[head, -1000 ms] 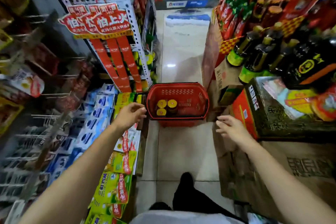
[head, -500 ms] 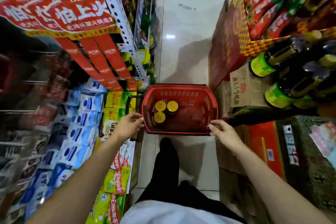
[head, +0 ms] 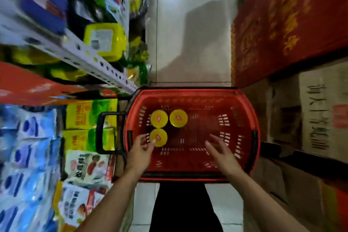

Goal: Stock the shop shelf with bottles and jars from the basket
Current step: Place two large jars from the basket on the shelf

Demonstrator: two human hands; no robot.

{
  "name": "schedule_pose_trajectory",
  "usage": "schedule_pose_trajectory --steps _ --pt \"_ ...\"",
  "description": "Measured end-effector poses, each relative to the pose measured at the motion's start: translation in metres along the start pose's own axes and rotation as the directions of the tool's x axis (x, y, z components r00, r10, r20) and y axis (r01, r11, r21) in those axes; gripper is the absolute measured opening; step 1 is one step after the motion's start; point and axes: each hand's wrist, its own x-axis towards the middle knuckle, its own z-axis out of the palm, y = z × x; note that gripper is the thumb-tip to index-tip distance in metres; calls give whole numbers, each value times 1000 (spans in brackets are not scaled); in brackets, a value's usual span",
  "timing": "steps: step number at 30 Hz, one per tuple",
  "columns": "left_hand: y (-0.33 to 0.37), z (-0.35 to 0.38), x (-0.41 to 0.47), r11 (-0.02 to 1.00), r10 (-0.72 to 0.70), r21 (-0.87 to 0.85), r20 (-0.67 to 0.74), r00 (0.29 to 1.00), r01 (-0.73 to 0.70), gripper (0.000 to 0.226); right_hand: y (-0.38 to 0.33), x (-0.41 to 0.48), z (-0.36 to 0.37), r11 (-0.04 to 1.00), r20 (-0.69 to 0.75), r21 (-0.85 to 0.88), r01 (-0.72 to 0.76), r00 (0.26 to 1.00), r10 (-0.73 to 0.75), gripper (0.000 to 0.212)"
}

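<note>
Head view, looking straight down: a red plastic basket [head: 192, 96], oblong with rounded corners and slotted lattice walls and floor, sits on the glossy pale tile floor [head: 188, 43]. Its long axis runs sideways, from the left hand's side to the right hand's. A black loop handle [head: 99, 132] juts out sideways just beyond the left hand [head: 140, 153]. Three jars [head: 178, 118] stand upright in the basket's left end, their round, smooth yellow lids facing up and hiding the bodies beneath. The left hand reaches over the near rim with fingers spread and loose, holding nothing, its fingertips at the edge of the nearest jar [head: 160, 137]; whether they touch cannot be told. The right hand [head: 223, 154] hangs over the lattice floor, well right of the jars, fingers straight and parted, holding nothing. Outside the left hand lie blurred glossy packets [head: 84, 165] under a perforated white shelf post [head: 84, 56]. Outside the right hand stand matte brown cardboard boxes [head: 320, 115].
</note>
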Motion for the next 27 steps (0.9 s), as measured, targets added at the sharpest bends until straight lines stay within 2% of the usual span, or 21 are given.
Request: schedule_pose_trajectory --steps 3,5,7,10,12,13,15,17,18,20,22,23,25,27 --pt "-38 41 62 996 -90 -19 -84 992 89 54 18 73 21 975 75 184 -124 991 112 46" --pt "-57 60 83 994 -109 -8 -140 984 109 61 27 104 34 967 85 200 -156 986 141 50" --pt "-84 79 109 997 -80 9 -154 985 82 69 41 140 48 974 75 187 -126 991 114 51" --pt "-107 97 136 998 -57 18 -177 983 61 80 53 184 64 991 10 129 30 999 -32 50" --pt "-117 107 152 996 -83 -59 -200 976 72 81 57 213 75 989 -19 118 86 996 -84 56" --pt "-119 112 160 989 -96 -127 -208 973 70 78 57 227 80 986 -16 147 75 997 -73 57" --pt "-121 118 170 972 -129 -223 -221 967 79 72 53 245 87 971 31 238 -38 999 32 49" --pt "-124 121 178 962 -165 -253 -234 958 104 75 51 259 91 946 105 294 -134 989 107 31" --pt "-126 122 181 962 -181 -244 -240 954 122 80 51 265 92 940 134 307 -150 984 113 29" --pt "-126 123 182 972 -194 -179 -260 946 150 96 53 274 93 923 169 334 -192 975 142 41" --pt "-123 126 179 987 -146 -107 -272 951 121 108 55 280 96 923 163 325 -207 973 161 54" --pt "-121 127 177 993 -107 -76 -278 954 89 111 56 283 98 945 118 284 -160 984 131 57" --pt "-116 129 175 997 -74 -33 -304 950 67 109 58 289 98 994 -19 101 39 999 -37 67" --pt "-116 130 177 997 -71 -7 -326 943 73 101 59 293 97 979 -44 -6 202 978 -202 73"
